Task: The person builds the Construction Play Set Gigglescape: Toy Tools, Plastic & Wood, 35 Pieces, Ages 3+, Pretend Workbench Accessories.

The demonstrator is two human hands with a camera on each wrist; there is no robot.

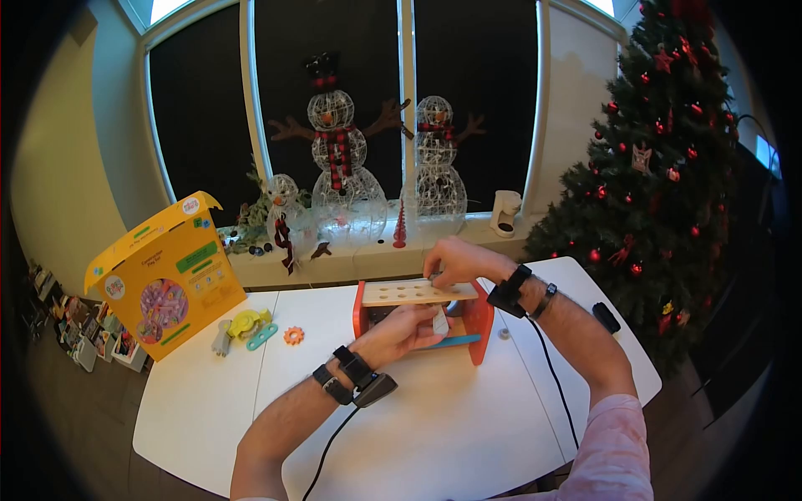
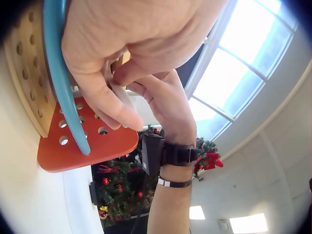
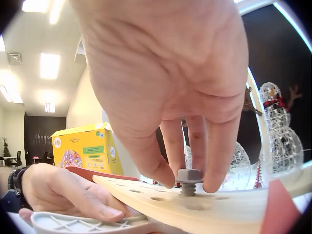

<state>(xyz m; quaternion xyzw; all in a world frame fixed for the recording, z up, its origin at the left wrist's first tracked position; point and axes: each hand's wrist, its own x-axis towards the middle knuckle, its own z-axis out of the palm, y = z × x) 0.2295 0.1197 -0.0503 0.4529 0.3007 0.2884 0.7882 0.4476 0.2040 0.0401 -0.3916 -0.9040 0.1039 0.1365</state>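
A toy workbench with a holed wooden top board, red end panels and a blue bar stands on the white table. Over the top board, my right hand pinches a grey toy bolt between thumb and finger. The bolt is upright at a hole, its head and some thread showing above the wood. In front of the bench and below the board's edge, my left hand holds a light grey plastic piece with lattice ribs. Fingers cover part of that piece.
Left of the bench lie an orange gear, a teal holed strip and a yellow toy part. A yellow box stands behind them. A small grey piece sits right of the bench; a cable trails from the right wrist.
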